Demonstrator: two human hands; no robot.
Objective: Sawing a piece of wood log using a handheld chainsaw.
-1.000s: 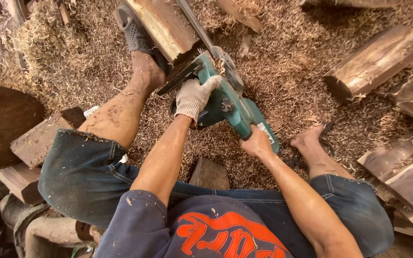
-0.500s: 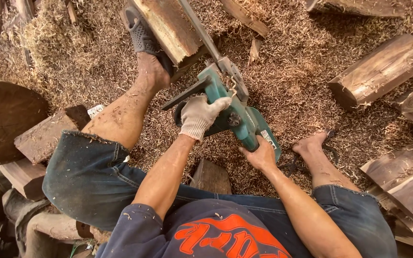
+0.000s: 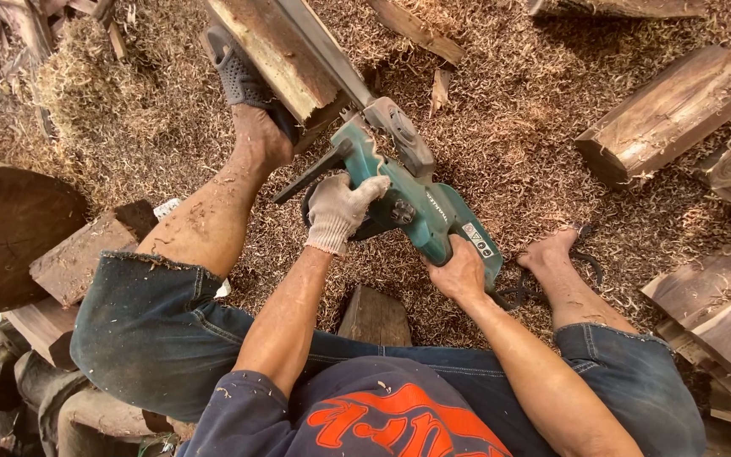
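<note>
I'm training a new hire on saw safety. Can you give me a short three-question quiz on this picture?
1. True or false: both hands wear gloves.
2. Which hand grips the rear handle of the teal chainsaw? A) left B) right
3. What steadies the wood block being cut?

Key:
1. False: only the left hand wears a knit glove; the right hand is bare.
2. B.
3. The person's sandalled left foot, pressed against the block on the sawdust floor.
</note>
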